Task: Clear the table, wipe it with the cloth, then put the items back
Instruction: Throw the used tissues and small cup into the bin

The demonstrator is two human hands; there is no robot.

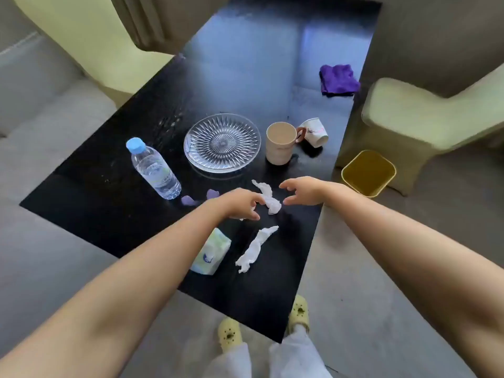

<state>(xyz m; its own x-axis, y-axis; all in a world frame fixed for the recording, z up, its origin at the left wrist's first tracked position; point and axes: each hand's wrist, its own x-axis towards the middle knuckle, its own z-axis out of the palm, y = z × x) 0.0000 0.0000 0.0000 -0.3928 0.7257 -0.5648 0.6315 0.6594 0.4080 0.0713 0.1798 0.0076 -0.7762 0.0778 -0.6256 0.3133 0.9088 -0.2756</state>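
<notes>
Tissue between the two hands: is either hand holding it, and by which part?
The right hand is open beside the tissue and holds nothing. The left hand reaches the tissue's middle, but whether it pinches it cannot be told.

Home living room, grey sofa [41,110], black coffee table [109,208], green armchair [425,118]

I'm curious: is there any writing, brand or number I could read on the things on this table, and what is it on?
Nothing here can be read.
Water bottle: label print too blurred.
Mug: faint line of print, too small.
Paper cup: pink and purple marks, not legible.
Tissue pack: blue emblem, no readable words.
</notes>
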